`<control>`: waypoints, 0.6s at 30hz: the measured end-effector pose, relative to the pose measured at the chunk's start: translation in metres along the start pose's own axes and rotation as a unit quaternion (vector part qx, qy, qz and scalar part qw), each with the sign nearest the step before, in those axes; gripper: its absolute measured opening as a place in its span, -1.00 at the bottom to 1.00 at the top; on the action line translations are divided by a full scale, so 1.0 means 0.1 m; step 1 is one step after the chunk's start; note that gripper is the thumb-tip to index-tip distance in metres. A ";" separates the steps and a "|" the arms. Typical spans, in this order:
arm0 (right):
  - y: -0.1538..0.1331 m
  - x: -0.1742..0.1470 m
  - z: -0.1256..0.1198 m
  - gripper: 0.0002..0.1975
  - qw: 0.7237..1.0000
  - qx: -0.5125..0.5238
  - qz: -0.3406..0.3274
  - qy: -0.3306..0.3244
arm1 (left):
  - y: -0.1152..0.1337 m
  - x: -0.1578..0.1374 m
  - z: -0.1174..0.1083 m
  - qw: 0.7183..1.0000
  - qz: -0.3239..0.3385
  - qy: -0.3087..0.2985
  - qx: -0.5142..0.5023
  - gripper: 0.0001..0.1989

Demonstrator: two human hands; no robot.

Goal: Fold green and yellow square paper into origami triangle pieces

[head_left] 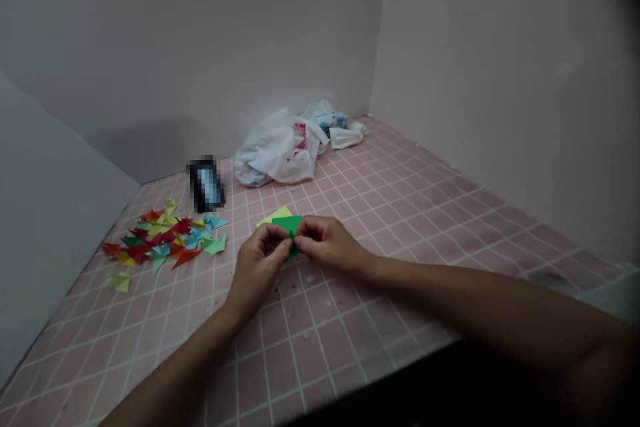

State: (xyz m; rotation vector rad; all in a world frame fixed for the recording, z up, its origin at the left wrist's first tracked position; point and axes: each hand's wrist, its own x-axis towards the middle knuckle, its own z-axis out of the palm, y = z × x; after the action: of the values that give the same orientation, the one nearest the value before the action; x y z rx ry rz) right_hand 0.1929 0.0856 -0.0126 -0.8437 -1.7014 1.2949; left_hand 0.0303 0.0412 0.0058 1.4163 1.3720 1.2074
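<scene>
Between my two hands is a small folded piece of green paper [286,222], held over the table near its middle. My left hand [261,255] pinches its left side between thumb and fingers. From the right, my right hand [327,243] pinches the same paper, its fingertips almost touching those of the left. The fingers hide part of the folds. Just behind the green paper, a flat yellow sheet [275,214] pokes out on the table.
A pile of folded paper pieces [165,233] in several colours lies to the left. Behind it stands a blurred dark device [207,185] with a bright screen. White plastic bags [283,150] rest by the back wall. A pink checked cloth [400,213] covers the table; walls bound it left, back and right.
</scene>
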 end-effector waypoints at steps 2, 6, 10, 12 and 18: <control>0.00 -0.01 0.01 -0.87 1.000 -0.006 -0.001 0.014 | 0.00 0.00 0.01 1.000 -0.006 -0.006 -0.014 -0.86; 0.02 -0.02 0.02 -0.87 1.000 -0.003 -0.005 0.026 | 0.00 -0.01 0.01 1.000 -0.009 -0.013 -0.020 -0.87; 0.01 -0.02 0.02 -0.89 1.000 0.003 0.010 0.008 | 0.03 -0.03 0.02 1.000 0.004 -0.008 0.012 -0.89; -0.01 -0.03 0.01 -0.90 1.000 0.001 0.019 0.003 | 0.05 -0.04 0.02 0.999 0.010 -0.003 0.035 -0.90; -0.03 -0.01 -0.01 -0.98 1.000 0.015 0.005 0.005 | 0.08 -0.03 0.01 0.999 -0.010 -0.013 0.030 -0.90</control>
State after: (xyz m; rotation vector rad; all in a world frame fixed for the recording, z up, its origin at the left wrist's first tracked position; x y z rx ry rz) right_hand 0.1939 0.0842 -0.0094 -0.8400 -1.6679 1.3189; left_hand 0.0328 0.0374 0.0130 1.4509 1.4123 1.1401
